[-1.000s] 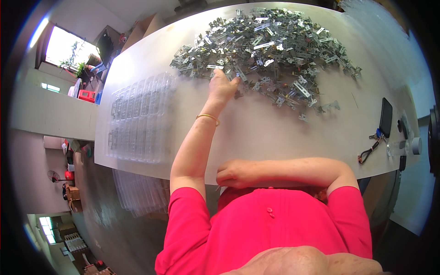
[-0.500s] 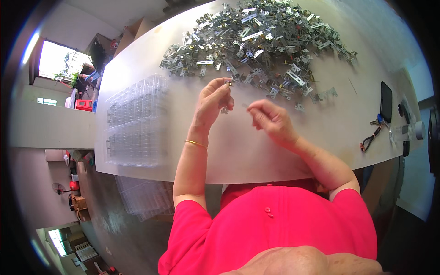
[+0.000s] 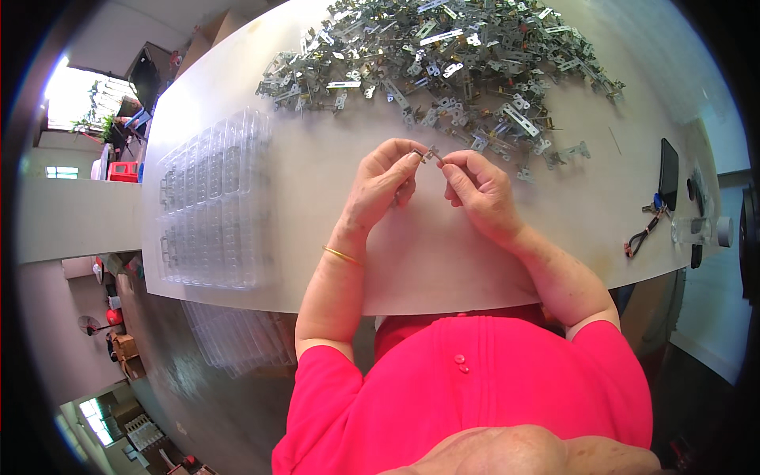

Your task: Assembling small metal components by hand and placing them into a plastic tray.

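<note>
Between my two hands, just short of the heap, is a small metal bracket [image 3: 430,154]. My left hand [image 3: 381,184] pinches its left end between thumb and forefinger, the other fingers curled under. At the bracket's right end, my right hand [image 3: 480,192] is closed in a pinch, its fingertips meeting the metal; whether they hold a separate piece I cannot make out. A big pile of loose metal brackets and plates [image 3: 443,71] covers the far part of the table, some lying close to my right fingertips.
Clear plastic compartment trays [image 3: 210,206] stand on the white table [image 3: 332,285] at the left, with more plastic trays [image 3: 237,336] below the table edge. At the right lie a black phone [image 3: 669,178], keys with a strap [image 3: 641,233] and a clear bottle [image 3: 701,231].
My right hand has come up and left to meet my left hand at the bracket. My left hand has shifted slightly right. The whole view has moved a little.
</note>
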### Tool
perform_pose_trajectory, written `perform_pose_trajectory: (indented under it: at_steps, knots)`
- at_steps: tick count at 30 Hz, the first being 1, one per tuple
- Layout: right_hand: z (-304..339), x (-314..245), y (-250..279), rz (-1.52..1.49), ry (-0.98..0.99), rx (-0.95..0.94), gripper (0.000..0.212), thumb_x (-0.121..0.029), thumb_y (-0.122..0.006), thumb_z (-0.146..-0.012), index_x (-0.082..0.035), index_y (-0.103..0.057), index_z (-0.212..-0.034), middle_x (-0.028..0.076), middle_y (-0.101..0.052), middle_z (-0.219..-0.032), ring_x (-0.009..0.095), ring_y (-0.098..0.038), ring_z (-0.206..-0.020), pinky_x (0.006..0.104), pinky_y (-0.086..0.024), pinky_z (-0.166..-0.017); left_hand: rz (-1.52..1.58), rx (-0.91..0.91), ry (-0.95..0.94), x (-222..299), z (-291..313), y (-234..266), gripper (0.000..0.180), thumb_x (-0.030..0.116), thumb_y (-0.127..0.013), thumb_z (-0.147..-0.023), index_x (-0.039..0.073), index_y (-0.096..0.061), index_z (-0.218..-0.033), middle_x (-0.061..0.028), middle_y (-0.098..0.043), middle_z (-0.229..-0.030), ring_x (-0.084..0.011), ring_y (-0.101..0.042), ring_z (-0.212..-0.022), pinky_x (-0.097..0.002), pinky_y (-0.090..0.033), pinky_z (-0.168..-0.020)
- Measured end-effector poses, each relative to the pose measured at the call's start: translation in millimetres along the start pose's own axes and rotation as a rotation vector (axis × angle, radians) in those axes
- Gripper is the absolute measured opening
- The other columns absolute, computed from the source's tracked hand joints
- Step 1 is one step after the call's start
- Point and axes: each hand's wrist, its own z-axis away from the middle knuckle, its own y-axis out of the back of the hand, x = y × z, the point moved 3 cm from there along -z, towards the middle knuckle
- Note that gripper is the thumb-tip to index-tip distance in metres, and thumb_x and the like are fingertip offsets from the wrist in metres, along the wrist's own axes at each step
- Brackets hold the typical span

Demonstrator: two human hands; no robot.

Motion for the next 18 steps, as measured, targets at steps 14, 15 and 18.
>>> perform_pose_trajectory:
  at_steps: [14,15,18]
  knots:
    - [1,-3,1,0.123,0.034,-0.023,0.021,-0.011,-0.061,-0.099,-0.005,-0.057,-0.118,0.002,-0.064,-0.074,0.006,-0.060,-0.065,0.0234,-0.049,-0.059,-0.330,0.003,-0.097,-5,3,-4,0.020,0.009,-0.062,-0.098,0.001,-0.061,-0.116,0.0054,-0.054,-0.080,0.0003,-0.044,-0.062,-0.0169,-0.035,-0.052]
    - [1,-2,1,0.095,0.016,-0.046,0.024,-0.010,-0.061,-0.099,-0.005,-0.055,-0.121,0.002,-0.064,-0.075,0.006,-0.060,-0.065,0.0234,-0.049,-0.059,-0.384,-0.021,-0.143,-5,2,-6,0.022,0.008,-0.063,-0.097,0.001,-0.060,-0.118,0.0051,-0.055,-0.084,0.0009,-0.045,-0.065,-0.0164,-0.035,-0.054]
    - [2,-6,0,0.039,-0.028,-0.047,0.017,-0.010,-0.061,-0.098,-0.004,-0.059,-0.115,0.002,-0.065,-0.076,0.007,-0.059,-0.067,0.0236,-0.049,-0.061,-0.413,-0.016,-0.149,-11,4,-5,0.022,0.005,-0.065,-0.096,0.001,-0.058,-0.116,0.0047,-0.057,-0.088,0.0009,-0.048,-0.072,-0.0164,-0.039,-0.060]
